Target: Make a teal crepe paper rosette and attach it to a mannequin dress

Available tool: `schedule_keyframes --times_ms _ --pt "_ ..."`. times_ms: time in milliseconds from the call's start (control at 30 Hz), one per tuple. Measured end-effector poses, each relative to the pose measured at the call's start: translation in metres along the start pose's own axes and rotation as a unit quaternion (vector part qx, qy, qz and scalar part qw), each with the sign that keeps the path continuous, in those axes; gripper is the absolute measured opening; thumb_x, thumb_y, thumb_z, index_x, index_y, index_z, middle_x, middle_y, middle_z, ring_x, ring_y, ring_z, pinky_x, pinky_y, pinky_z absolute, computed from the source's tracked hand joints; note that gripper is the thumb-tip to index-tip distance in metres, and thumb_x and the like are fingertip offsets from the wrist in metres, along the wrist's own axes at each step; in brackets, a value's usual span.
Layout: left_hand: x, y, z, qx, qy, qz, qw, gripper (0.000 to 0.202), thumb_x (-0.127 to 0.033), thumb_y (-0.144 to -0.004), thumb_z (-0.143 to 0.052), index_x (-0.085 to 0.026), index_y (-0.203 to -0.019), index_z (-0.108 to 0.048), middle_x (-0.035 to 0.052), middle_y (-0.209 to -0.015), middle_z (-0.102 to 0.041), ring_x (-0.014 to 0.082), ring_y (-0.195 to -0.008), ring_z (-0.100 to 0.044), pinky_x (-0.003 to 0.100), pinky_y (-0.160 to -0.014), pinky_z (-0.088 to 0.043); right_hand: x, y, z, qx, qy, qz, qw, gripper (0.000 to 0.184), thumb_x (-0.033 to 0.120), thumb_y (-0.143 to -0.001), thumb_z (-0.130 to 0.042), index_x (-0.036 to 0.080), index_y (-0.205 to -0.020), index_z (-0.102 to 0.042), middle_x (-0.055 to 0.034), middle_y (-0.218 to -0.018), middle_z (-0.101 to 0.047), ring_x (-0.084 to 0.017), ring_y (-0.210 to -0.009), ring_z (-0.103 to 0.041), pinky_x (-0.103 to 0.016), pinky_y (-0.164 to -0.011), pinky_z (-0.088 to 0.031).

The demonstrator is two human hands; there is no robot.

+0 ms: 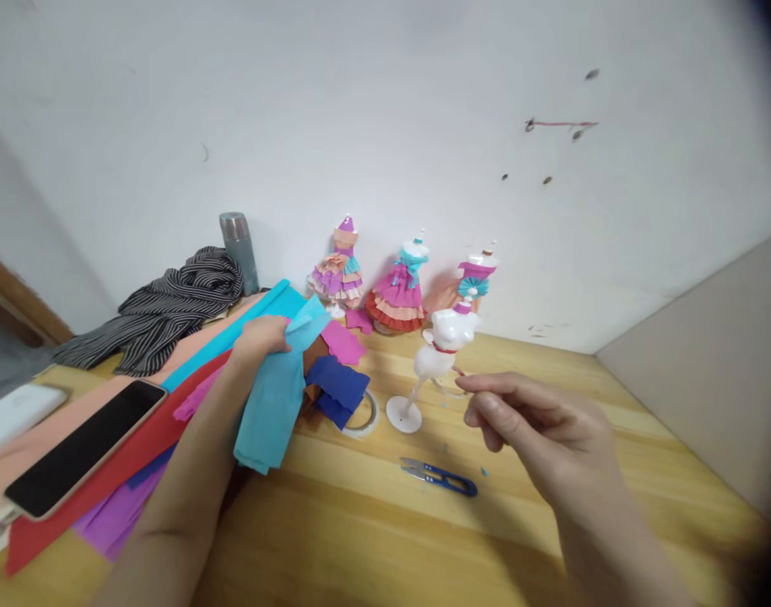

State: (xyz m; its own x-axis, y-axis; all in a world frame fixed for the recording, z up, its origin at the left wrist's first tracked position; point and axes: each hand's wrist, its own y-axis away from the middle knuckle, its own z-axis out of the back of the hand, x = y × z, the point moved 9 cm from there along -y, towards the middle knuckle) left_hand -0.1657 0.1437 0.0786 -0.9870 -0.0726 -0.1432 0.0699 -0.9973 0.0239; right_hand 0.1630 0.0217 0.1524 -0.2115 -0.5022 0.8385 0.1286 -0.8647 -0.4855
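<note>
My left hand (263,339) is closed on a light-blue piece of crepe paper (272,405), which hangs down over the pile of coloured paper. My right hand (543,426) hovers at the right over the table, fingers loosely bent, index and thumb slightly apart, with nothing visible between them. Just left of it stands a small white dress-form mannequin (454,329) on a round base, leaning in view, with a pink band at its neck and a red one at the waist. Blue-handled thread snips (439,477) lie in front of the mannequin's base.
Three mannequins in paper dresses (398,295) stand along the wall. Dark-blue paper (340,388) rests partly over a roll of tape (366,419). At left are a phone (85,447), a white device (19,417), red paper (50,524), a striped cloth (176,308) and a grey flask (239,253).
</note>
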Motion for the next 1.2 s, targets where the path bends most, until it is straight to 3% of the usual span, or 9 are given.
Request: schedule_keyframes --times_ms 167,267,333,400,533,700,867,1033,1200 --pt "0.012 0.005 0.021 -0.028 -0.037 0.036 0.998 0.032 -0.041 -0.077 -0.061 -0.016 -0.094 -0.071 0.0153 -0.107 -0.071 0.0309 -0.102 -0.064 0.034 -0.082 -0.049 -0.004 -0.005 -0.001 0.04 0.045 -0.005 0.998 0.019 0.035 -0.083 -0.066 0.019 -0.086 -0.075 -0.0013 -0.056 -0.065 -0.011 -0.04 -0.054 -0.021 -0.036 -0.046" --pt "0.011 0.009 0.03 -0.031 -0.039 0.028 0.998 0.032 -0.041 -0.078 -0.057 -0.017 -0.093 -0.072 0.014 -0.103 -0.072 0.0302 -0.097 -0.065 0.034 -0.08 -0.048 -0.019 -0.007 -0.017 0.156 0.125 -0.031 0.979 0.022 0.035 -0.086 -0.059 0.019 -0.081 -0.073 -0.0013 -0.058 -0.064 -0.012 -0.045 -0.055 -0.023 -0.041 -0.045" --pt "0.001 0.01 0.023 -0.002 -0.038 0.006 0.999 0.03 -0.041 -0.077 -0.058 -0.016 -0.085 -0.073 0.0129 -0.094 -0.073 0.029 -0.091 -0.066 0.032 -0.076 -0.048 -0.037 -0.004 -0.029 0.247 0.192 -0.051 0.948 0.022 0.031 -0.086 -0.058 0.021 -0.071 -0.07 0.0 -0.055 -0.062 -0.012 -0.046 -0.053 -0.023 -0.043 -0.042" --pt "-0.015 0.011 0.013 0.03 -0.033 -0.023 0.999 0.028 -0.041 -0.076 -0.06 -0.017 -0.081 -0.073 0.0101 -0.087 -0.073 0.0266 -0.087 -0.067 0.029 -0.074 -0.047 -0.061 -0.003 -0.035 0.285 0.252 -0.074 0.922 0.02 0.025 -0.082 -0.06 0.021 -0.063 -0.066 0.0003 -0.053 -0.061 -0.013 -0.046 -0.051 -0.024 -0.045 -0.039" --pt "-0.041 0.012 0.002 0.038 -0.031 -0.043 0.998 0.029 -0.042 -0.077 -0.06 -0.019 -0.088 -0.074 0.0086 -0.096 -0.074 0.0269 -0.092 -0.067 0.03 -0.076 -0.048 -0.107 -0.013 -0.037 0.223 0.268 -0.11 0.931 0.011 0.026 -0.077 -0.064 0.019 -0.084 -0.07 -0.0044 -0.072 -0.071 -0.017 -0.06 -0.061 -0.027 -0.056 -0.044" --pt "-0.006 0.004 0.001 -0.017 -0.067 0.079 0.994 0.042 -0.035 -0.085 -0.053 -0.006 -0.111 -0.068 0.0277 -0.116 -0.067 0.041 -0.108 -0.062 0.044 -0.081 -0.049 -0.149 -0.02 -0.05 0.177 0.193 -0.146 0.954 0.016 0.027 -0.078 -0.058 0.016 -0.067 -0.064 -0.0039 -0.058 -0.068 -0.018 -0.055 -0.062 -0.027 -0.055 -0.045" --pt "0.03 -0.008 -0.019 -0.007 -0.067 0.128 0.989 0.046 -0.035 -0.082 -0.058 -0.003 -0.114 -0.067 0.0307 -0.119 -0.065 0.0413 -0.109 -0.063 0.046 -0.083 -0.05 -0.156 -0.024 -0.044 0.138 0.212 -0.136 0.958 0.026 0.029 -0.083 -0.05 0.018 -0.063 -0.061 -0.0075 -0.062 -0.071 -0.019 -0.056 -0.064 -0.029 -0.059 -0.046" --pt "0.037 -0.015 -0.026 0.0 -0.059 0.132 0.989 0.047 -0.032 -0.078 -0.062 -0.005 -0.117 -0.065 0.0287 -0.122 -0.064 0.0402 -0.11 -0.062 0.045 -0.085 -0.05 -0.163 -0.025 -0.036 0.103 0.245 -0.123 0.956 0.024 0.032 -0.084 -0.048 0.018 -0.071 -0.063 -0.0077 -0.065 -0.072 -0.02 -0.057 -0.063 -0.031 -0.062 -0.045" --pt "0.039 -0.013 -0.014 -0.023 -0.056 0.122 0.991 0.041 -0.022 -0.077 -0.058 -0.011 -0.116 -0.065 0.0227 -0.123 -0.065 0.0358 -0.115 -0.061 0.041 -0.09 -0.05 -0.167 -0.025 -0.036 0.095 0.254 -0.117 0.955 0.024 0.032 -0.083 -0.049 0.018 -0.071 -0.065 -0.0066 -0.061 -0.072 -0.021 -0.059 -0.066 -0.03 -0.062 -0.046"
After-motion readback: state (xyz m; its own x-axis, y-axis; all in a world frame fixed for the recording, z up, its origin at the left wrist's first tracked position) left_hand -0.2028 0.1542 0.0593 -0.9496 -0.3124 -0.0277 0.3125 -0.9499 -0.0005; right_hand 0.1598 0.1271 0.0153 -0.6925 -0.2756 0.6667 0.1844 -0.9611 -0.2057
